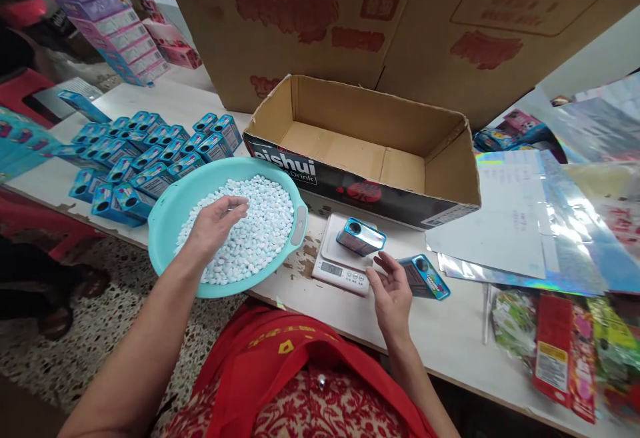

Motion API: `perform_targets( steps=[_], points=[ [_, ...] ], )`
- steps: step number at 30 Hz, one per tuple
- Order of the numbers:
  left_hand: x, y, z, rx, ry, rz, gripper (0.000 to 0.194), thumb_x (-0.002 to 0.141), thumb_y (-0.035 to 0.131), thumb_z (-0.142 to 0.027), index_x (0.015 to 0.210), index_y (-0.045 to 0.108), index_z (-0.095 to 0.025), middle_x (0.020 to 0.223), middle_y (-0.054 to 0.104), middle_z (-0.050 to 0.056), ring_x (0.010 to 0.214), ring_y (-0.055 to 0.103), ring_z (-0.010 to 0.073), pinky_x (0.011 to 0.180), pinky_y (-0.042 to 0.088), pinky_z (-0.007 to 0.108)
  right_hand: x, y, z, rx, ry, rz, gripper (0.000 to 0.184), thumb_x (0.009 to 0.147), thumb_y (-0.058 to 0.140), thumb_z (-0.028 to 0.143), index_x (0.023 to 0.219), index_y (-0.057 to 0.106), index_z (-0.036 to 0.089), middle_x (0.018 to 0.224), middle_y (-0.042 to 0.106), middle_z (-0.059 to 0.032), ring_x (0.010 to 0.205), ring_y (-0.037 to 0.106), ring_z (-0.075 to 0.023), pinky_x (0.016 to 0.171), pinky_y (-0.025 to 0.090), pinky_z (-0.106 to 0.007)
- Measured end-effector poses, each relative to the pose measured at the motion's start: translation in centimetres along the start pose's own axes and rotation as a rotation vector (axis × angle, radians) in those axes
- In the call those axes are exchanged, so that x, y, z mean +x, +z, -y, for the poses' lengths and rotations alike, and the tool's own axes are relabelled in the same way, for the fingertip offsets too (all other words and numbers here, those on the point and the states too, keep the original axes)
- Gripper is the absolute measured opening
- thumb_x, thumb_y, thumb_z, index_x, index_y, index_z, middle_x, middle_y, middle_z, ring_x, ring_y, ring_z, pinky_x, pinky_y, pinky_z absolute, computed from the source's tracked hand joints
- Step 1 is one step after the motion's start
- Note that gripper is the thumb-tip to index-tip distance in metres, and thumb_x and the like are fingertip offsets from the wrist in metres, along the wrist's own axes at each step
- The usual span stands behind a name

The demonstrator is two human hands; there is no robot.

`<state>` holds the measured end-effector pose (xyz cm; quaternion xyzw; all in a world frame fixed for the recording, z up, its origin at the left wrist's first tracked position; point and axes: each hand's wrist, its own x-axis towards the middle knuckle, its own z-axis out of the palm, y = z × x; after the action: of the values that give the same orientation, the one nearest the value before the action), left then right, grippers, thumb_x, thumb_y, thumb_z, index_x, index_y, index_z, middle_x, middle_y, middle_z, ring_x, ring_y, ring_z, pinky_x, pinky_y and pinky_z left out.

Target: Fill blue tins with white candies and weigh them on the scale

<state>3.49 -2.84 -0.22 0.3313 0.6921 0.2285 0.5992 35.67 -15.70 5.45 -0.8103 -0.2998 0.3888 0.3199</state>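
Over a turquoise basin [161, 225] heaped with small white candy-like pieces [260, 231], my left hand [213, 225] is held with its fingers drawn together. Whatever may be between its fingertips is too small to make out. A white digital scale [330, 251] stands to the right of the basin, its display lit. One blue box [361, 237] with a round dark hole rests on the scale. My right hand [391, 288] is beside the scale's right edge, thumb and fingers apart, holding nothing. Just behind it, a second blue box [425, 277] lies on the table.
Several similar blue boxes [150, 151] stand grouped left of the basin. An open cardboard tray [360, 191] sits behind the scale, against a large carton [320, 25]. Papers [493, 218] and candy packets [555, 351] lie at the right. A person's feet [55, 318] show at the left.
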Motion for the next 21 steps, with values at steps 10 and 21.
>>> perform_targets(
  steps=[10, 21],
  points=[
    [0.1, -0.1, 0.1, 0.072, 0.015, 0.061, 0.043, 0.073, 0.069, -0.051, 0.102, 0.067, -0.02, 0.107, 0.068, 0.008, 0.102, 0.061, 0.0248, 0.093, 0.045, 0.037, -1.5, -0.6, -1.3, -0.108, 0.045, -0.025, 0.049, 0.076, 0.069, 0.051, 0.109, 0.059, 0.016, 0.109, 0.061, -0.0128, 0.093, 0.06, -0.0227, 0.079, 0.053, -0.04],
    [-0.4, 1.3, -1.2, 0.194, 0.079, 0.084, 0.036, 0.077, 0.064, -0.05, 0.1, 0.067, -0.022, 0.103, 0.068, 0.005, 0.097, 0.061, 0.0234, 0.089, 0.044, 0.035, 0.8, 0.8, -0.1, -0.119, -0.146, -0.044, 0.05, 0.078, 0.07, 0.042, 0.118, 0.053, 0.018, 0.119, 0.053, -0.0113, 0.105, 0.057, -0.0229, 0.085, 0.053, -0.039]
  ],
)
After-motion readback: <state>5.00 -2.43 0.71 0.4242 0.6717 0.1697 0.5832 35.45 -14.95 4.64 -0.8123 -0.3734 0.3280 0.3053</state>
